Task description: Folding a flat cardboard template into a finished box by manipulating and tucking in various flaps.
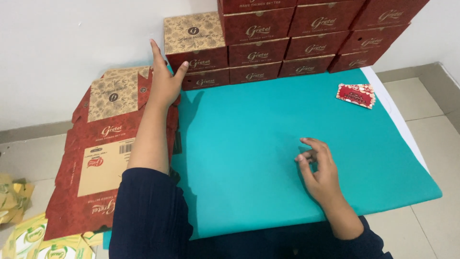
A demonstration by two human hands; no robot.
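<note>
My left hand (164,79) is stretched forward with fingers spread, resting on the far end of a stack of flat, unfolded dark red cardboard boxes (103,158) with gold patterned panels. It is just left of a folded box with a gold patterned lid (194,34). My right hand (318,170) hovers over the teal sheet (249,144), fingers loosely curled and apart, holding nothing. Both arms wear dark blue sleeves.
Several folded dark red boxes (287,41) are stacked in rows against the white wall at the back. A small red patterned card (356,95) lies on the teal sheet at the right. Yellow-green packets (33,237) lie on the tiled floor at the lower left.
</note>
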